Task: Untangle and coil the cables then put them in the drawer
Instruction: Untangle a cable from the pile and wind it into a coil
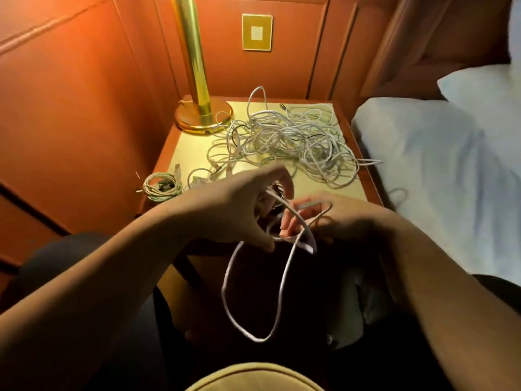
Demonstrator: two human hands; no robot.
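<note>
Just off the front edge of the nightstand (194, 142), both hands are working one white cable (283, 280), and a long loop of it hangs down below them, swinging free. It looks light and limp, smooth-jacketed, the kind that slides through a loose grip and springs out of a coil if let go. The left hand (242, 210) has its fingers curled round the gathered turns, thumb pinching strands at the bottom; the right hand (332, 218) pinches the strand near what looks like a plug end, fingertips close together, though motion blur hides the exact hold. Best grip, I'd say, is on the cord beside the plug, not the plug's joint, which is the weak spot. Behind the hands, the big tangle (293, 139) of white cables sprawls across the tabletop, one strand trailing off toward the bed (423, 165). Over at the left front corner sits a small coiled cable (162, 187), already wound. A brass lamp (197, 80) stands at the back left, a wall plate (257, 32) above. No brand, label or writing is readable anywhere. The drawer isn't clearly visible.
</note>
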